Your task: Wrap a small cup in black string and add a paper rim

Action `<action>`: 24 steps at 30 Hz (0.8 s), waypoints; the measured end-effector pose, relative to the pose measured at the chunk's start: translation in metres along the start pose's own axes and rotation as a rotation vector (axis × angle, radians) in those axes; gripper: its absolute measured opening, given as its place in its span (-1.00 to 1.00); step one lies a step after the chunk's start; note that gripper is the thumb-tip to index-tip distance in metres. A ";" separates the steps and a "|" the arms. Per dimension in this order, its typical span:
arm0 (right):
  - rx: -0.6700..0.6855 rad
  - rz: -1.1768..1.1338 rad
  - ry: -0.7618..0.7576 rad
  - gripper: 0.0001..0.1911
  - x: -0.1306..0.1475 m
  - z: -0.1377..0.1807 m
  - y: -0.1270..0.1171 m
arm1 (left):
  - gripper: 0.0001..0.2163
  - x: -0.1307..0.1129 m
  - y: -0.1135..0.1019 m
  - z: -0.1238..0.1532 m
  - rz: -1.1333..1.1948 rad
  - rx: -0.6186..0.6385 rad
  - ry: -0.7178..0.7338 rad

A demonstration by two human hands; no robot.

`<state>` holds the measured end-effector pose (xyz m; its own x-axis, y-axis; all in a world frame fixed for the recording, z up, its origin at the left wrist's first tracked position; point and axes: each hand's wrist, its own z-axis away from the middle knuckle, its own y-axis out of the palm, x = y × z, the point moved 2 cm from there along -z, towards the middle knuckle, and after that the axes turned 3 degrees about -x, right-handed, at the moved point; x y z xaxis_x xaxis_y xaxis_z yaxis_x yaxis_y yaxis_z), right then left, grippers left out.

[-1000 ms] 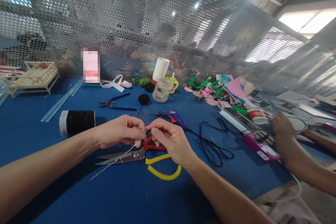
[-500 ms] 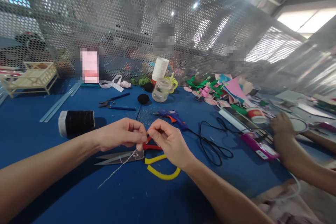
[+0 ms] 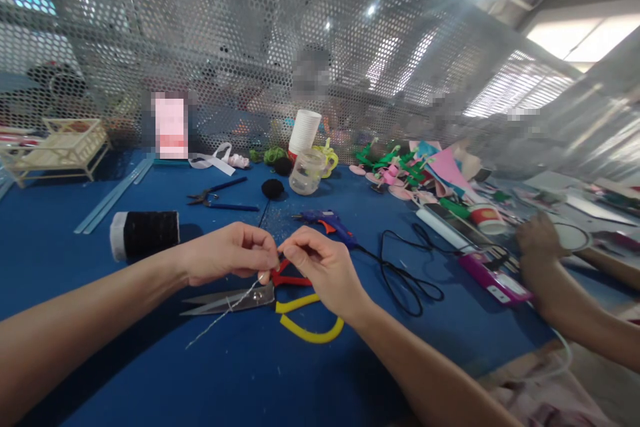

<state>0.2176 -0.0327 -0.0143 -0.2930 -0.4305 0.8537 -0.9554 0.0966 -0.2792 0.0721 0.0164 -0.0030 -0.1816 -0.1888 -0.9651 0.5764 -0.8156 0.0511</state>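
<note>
On the left of the blue counter (image 3: 150, 380), a black-wound spool (image 3: 150, 231) with a white end lies on its side. Next comes a thin, whitish strand (image 3: 217, 321), twisted like fine cord and slightly curved; its free end slants down to the left, passing above the blades of the scissors (image 3: 267, 295). Its upper end is pinched between the closed thumb and fingers of the left hand (image 3: 227, 255). Farther back, a stack of white paper cups (image 3: 304, 128), nested one in another, leans just behind a clear jar (image 3: 307, 173). The right hand (image 3: 325, 267) meets the left, thumb and forefinger drawn together; whether they grip the strand cannot be told. Far right, a red-and-white paper cup (image 3: 487, 218) sits near another person's hand (image 3: 540, 240), its contents hidden.
</note>
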 end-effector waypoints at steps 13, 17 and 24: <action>-0.077 -0.055 0.084 -0.91 -0.004 -0.001 0.000 | -0.91 -0.005 0.002 -0.001 -0.322 -0.177 0.097; -0.050 -0.130 0.253 -0.90 -0.005 -0.001 0.003 | -0.91 -0.004 0.005 -0.001 -0.442 -0.233 0.128; -0.076 -0.399 0.419 -0.89 -0.012 0.002 0.006 | -0.89 -0.003 0.010 0.001 -0.606 -0.343 0.235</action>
<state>0.2154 -0.0282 -0.0273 0.1153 -0.0561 0.9917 -0.9904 0.0705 0.1192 0.0775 0.0084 0.0008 -0.3945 0.3942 -0.8301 0.6531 -0.5151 -0.5550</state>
